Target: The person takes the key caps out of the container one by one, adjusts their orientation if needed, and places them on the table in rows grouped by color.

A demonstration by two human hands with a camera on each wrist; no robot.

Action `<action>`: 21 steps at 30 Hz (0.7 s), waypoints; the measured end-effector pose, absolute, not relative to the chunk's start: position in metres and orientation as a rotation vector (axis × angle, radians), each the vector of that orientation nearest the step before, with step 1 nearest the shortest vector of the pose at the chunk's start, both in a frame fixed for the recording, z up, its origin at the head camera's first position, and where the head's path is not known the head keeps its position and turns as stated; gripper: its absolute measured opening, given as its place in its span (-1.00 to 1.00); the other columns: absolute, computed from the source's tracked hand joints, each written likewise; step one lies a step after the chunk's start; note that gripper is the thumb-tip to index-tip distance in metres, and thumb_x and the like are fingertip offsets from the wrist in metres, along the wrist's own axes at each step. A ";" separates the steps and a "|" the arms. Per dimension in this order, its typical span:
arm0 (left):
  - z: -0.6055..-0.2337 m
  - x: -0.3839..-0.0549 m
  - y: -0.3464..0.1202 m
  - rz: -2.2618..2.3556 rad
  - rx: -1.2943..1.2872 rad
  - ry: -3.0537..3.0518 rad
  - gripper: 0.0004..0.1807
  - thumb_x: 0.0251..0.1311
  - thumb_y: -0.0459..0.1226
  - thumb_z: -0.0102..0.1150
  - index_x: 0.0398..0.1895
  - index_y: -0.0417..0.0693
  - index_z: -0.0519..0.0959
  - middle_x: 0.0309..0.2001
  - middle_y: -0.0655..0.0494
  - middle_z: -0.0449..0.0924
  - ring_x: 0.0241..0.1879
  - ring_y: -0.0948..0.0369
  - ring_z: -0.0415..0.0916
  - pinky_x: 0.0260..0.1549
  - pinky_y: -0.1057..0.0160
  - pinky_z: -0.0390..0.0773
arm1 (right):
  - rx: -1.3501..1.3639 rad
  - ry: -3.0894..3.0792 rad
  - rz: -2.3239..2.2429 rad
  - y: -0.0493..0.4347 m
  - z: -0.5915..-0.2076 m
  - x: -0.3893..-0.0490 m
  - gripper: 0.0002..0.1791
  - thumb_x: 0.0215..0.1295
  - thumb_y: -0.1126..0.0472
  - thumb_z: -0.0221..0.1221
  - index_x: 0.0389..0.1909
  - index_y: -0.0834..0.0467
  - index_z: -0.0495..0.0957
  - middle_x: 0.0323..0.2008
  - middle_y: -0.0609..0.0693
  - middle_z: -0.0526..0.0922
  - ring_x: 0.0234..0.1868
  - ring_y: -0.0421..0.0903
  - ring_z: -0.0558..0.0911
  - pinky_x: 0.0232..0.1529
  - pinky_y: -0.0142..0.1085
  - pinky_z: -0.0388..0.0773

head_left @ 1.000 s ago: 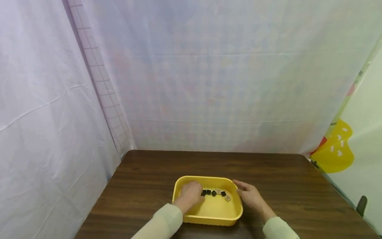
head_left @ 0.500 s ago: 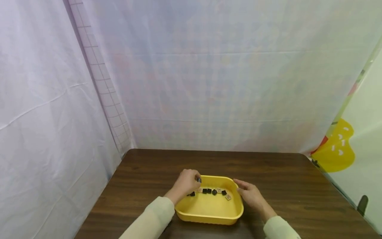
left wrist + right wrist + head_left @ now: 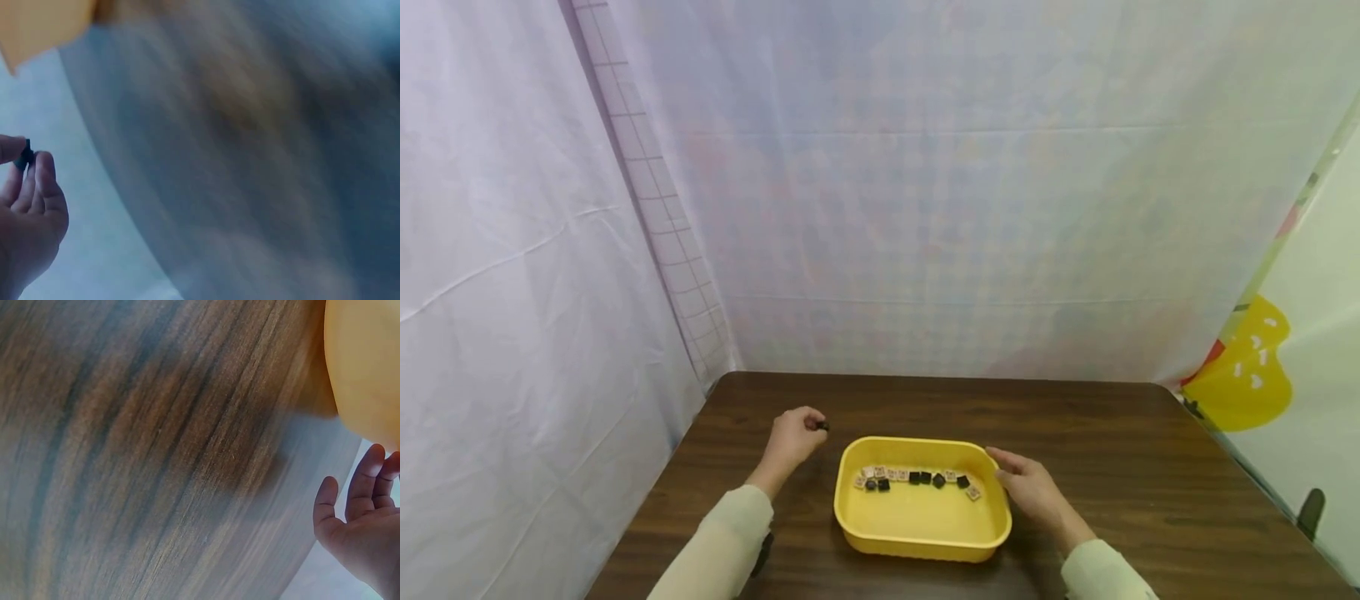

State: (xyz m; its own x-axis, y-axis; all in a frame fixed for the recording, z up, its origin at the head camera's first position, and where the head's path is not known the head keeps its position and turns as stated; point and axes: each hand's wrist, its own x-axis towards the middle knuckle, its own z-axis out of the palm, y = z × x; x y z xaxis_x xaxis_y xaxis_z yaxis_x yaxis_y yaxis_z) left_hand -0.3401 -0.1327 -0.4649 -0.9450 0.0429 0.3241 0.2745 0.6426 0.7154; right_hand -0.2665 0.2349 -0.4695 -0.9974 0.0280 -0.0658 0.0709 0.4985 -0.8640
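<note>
My left hand [image 3: 792, 439] is over the table, left of the yellow tray [image 3: 925, 551], and pinches a small black block [image 3: 823, 426] between thumb and fingers. The left wrist view also shows the dark block [image 3: 25, 156] at the fingertips, its far side covered by them. Inside the tray, a loose row of small square pieces runs along the back: black blocks [image 3: 926, 477] and pale tiles with dark markings [image 3: 973, 492]. My right hand [image 3: 1036, 497] is at the tray's right side, fingers extended along its rim; in the right wrist view the fingers [image 3: 365, 469] are spread beside the yellow wall.
A dark wood-grain table [image 3: 1120, 467] carries the tray near its front. White curtains [image 3: 940, 208] hang behind and to the left. On the right, a pale cloth has a yellow printed shape [image 3: 1243, 367].
My left hand has come up out of the tray with the black block and swung left past the rim, uncovering pieces in the tray's left end. My right hand stays at the right rim.
</note>
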 end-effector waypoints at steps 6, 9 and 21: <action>-0.485 -0.338 -0.159 -1.219 -0.241 -2.705 -0.83 -0.02 -0.43 0.39 -0.31 -0.23 0.68 -0.39 0.05 0.66 -0.32 0.11 0.58 -0.23 0.07 0.57 | 0.072 2.689 -1.547 0.235 -0.469 -0.267 -0.53 0.40 0.36 0.00 0.31 0.36 0.41 0.28 0.41 0.39 0.30 0.35 0.36 0.24 0.15 0.34; -0.493 -0.337 -0.165 -1.213 -0.251 -2.763 -0.84 0.02 -0.41 0.41 -0.29 -0.21 0.69 -0.39 0.10 0.63 -0.31 0.15 0.55 -0.20 0.08 0.55 | 0.072 2.681 -1.554 0.235 -0.467 -0.266 -0.53 0.40 0.36 0.00 0.31 0.37 0.41 0.27 0.41 0.40 0.27 0.33 0.40 0.20 0.12 0.39; -0.513 -0.341 -0.175 -1.241 -0.367 -2.813 -0.84 0.01 -0.45 0.41 -0.29 -0.20 0.72 -0.42 0.15 0.61 -0.33 0.21 0.51 -0.21 0.11 0.52 | 0.095 2.716 -1.553 0.231 -0.472 -0.267 -0.53 0.38 0.37 -0.01 0.30 0.37 0.42 0.28 0.42 0.39 0.31 0.36 0.34 0.25 0.17 0.30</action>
